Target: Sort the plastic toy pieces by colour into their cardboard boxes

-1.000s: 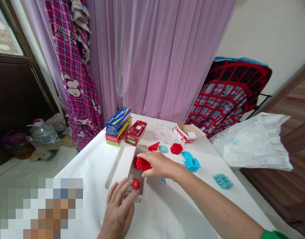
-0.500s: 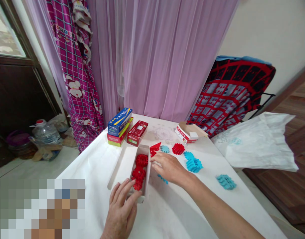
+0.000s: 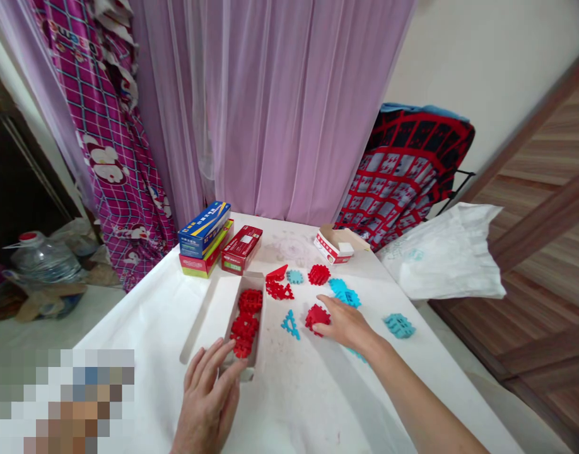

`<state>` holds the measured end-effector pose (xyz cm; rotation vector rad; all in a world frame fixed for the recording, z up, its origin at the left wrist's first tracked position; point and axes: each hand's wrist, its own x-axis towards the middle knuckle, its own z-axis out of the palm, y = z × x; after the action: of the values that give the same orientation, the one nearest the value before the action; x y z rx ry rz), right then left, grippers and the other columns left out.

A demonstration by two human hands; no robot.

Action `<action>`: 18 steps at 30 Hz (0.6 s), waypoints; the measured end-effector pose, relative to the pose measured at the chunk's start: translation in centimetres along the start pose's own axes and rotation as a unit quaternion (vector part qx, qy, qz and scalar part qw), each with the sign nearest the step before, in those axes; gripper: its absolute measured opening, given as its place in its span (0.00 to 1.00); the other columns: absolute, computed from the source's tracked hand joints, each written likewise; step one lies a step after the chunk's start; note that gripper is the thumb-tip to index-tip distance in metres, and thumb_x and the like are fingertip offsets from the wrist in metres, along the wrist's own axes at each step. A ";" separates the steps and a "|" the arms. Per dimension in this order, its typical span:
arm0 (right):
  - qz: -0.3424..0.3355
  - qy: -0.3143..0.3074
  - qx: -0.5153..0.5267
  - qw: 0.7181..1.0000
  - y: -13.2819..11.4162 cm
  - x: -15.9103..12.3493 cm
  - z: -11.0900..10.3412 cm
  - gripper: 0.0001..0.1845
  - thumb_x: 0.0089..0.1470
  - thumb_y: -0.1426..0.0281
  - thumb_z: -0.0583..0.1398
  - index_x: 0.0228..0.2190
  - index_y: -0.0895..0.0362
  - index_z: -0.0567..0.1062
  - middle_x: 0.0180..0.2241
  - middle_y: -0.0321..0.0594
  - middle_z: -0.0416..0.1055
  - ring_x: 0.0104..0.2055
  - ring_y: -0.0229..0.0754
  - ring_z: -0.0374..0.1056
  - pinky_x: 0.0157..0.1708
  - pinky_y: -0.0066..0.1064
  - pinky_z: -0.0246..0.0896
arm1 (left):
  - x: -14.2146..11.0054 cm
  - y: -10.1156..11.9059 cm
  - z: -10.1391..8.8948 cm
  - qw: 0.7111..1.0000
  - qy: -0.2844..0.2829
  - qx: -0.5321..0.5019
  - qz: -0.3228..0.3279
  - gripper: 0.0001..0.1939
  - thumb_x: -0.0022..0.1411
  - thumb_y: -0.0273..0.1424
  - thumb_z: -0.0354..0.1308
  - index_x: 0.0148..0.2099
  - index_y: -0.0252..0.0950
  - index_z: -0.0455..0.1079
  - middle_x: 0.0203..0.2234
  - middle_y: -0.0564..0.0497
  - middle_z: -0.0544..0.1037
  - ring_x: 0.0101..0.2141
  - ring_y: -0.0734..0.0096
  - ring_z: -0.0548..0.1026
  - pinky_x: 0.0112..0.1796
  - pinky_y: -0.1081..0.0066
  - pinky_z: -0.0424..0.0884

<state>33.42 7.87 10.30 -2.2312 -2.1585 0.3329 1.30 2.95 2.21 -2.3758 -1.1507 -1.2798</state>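
Red plastic gear-shaped block (image 3: 316, 318) lying on the white-covered table (image 3: 313, 403), right hand (image 3: 346, 326) draped over it, grip unclear; left hand (image 3: 207, 400) open, fingers spread against the narrow white box (image 3: 260, 309) of red blocks (image 3: 245, 325); blue pieces (image 3: 344, 293) scattered just beyond.

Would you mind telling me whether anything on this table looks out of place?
A red interlocking piece lies loose under the right hand, apart from those stacked in the open white box; the table cover also shows a grey smudge.
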 end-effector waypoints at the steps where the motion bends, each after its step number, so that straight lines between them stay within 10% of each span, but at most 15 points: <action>1: 0.007 0.004 -0.006 1.000 -0.2 -0.2 0.6 0.37 0.52 0.59 0.61 0.61 0.59 0.64 0.57 0.53 0.69 0.58 0.53 0.66 0.54 0.40 0.58 | 0.0 0.0 0.0 1.000 -0.001 0.001 -0.001 0.20 0.59 0.19 0.54 0.50 0.43 0.70 0.54 0.46 0.73 0.59 0.63 0.67 0.59 0.57 0.60; 9: 0.011 0.049 -0.018 0.999 -0.2 -0.5 2.0 0.23 0.54 0.66 0.58 0.52 0.55 0.70 0.46 0.47 0.76 0.48 0.49 0.72 0.44 0.35 0.61 | 0.0 0.4 -0.1 1.000 0.001 0.001 -0.021 0.20 0.59 0.19 0.54 0.50 0.43 0.71 0.55 0.45 0.72 0.59 0.61 0.68 0.59 0.57 0.62; 18: -0.104 0.029 0.157 0.982 -7.0 -1.7 -3.7 0.30 0.49 0.62 0.63 0.55 0.50 0.67 0.50 0.41 0.74 0.48 0.47 0.71 0.44 0.32 0.61 | 0.2 0.9 -0.2 0.997 0.023 -0.037 -0.058 0.16 0.60 0.20 0.55 0.50 0.37 0.65 0.51 0.42 0.76 0.56 0.64 0.71 0.59 0.58 0.62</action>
<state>27.12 6.98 15.29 -1.8113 -2.1113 0.5487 1.85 2.35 2.67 -2.3479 -1.2647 -1.4316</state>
